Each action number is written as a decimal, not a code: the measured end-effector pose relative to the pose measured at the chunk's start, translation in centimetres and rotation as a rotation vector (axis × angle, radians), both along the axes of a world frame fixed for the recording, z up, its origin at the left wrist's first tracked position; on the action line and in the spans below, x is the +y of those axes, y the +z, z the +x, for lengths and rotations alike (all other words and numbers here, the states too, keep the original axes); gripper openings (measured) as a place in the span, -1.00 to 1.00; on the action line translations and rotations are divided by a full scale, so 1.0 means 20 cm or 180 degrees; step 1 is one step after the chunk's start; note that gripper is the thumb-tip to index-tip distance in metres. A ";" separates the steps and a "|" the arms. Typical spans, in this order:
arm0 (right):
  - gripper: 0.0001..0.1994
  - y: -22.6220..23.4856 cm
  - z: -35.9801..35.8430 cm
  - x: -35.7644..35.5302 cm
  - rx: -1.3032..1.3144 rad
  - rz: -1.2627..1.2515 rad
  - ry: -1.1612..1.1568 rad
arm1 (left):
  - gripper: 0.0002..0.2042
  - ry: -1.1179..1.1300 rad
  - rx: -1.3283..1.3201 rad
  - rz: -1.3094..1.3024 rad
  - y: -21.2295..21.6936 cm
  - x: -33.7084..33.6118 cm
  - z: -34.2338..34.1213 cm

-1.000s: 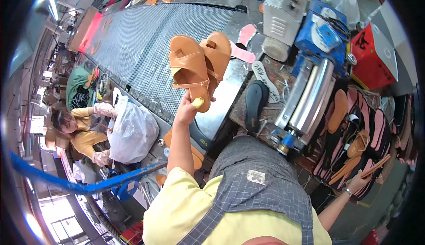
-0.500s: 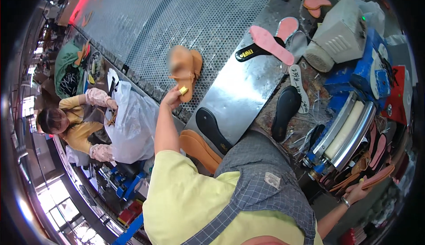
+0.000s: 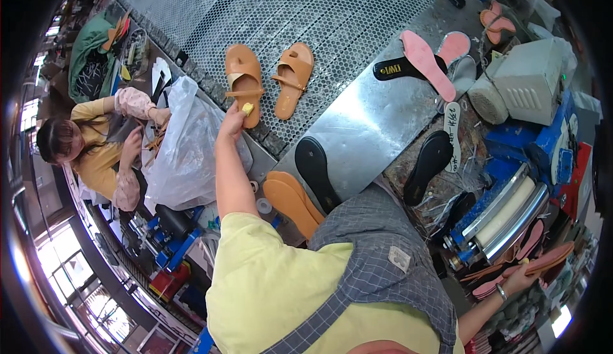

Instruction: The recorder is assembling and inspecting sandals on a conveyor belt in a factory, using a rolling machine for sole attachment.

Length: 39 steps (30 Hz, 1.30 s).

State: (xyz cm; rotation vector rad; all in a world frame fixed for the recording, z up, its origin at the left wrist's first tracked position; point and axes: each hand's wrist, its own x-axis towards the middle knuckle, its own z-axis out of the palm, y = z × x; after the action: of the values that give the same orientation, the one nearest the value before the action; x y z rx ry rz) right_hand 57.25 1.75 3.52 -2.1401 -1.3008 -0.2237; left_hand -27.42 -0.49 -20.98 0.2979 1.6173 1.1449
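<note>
At the near edge of the perforated metal mesh (image 3: 211, 18), my left hand (image 3: 232, 123) is closed on the heel of a tan sandal (image 3: 244, 66). A yellow wrap sits at that hand's thumb. A second tan sandal (image 3: 292, 92) lies flat on the mesh to the right, apart from the first. Far to my lower right, my right hand (image 3: 514, 280) grips a pinkish-brown insole (image 3: 550, 257). Its fingers are partly hidden beneath the insole, and a bit of yellow shows at the thumb.
A black insole (image 3: 315, 165) and tan insoles (image 3: 284, 197) lie near my apron. Pink insoles (image 3: 429, 66) rest on the metal plate (image 3: 350, 121). A blue roller machine (image 3: 504, 210) stands right. Left, a co-worker (image 3: 96, 143) sits behind a clear plastic bag (image 3: 182, 149).
The two tan sandals overlapped before; now they lie apart, side by side. My left hand has gone left with one of them. The co-worker's hand has risen, and my head view has shifted.
</note>
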 end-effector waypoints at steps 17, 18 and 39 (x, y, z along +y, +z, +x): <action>-0.37 0.17 -0.36 0.11 -0.0035 -0.0122 0.0250 | -0.60 -0.1618 0.5449 -0.0255 0.02 0.51 0.34; -0.38 0.16 -0.37 0.12 -0.0189 -0.0067 0.0404 | -0.61 -0.1339 0.5460 -0.0112 0.04 0.53 0.36; -0.45 0.15 -0.49 0.08 0.1423 0.0382 0.0346 | -0.44 -0.1504 0.3443 -0.0695 -0.10 0.77 0.00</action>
State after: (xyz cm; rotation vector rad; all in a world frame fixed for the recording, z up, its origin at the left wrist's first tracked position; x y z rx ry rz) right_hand 47.41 3.26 6.45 -1.8713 -1.1035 0.2075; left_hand -27.47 15.00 -22.93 1.2295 2.3721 0.3982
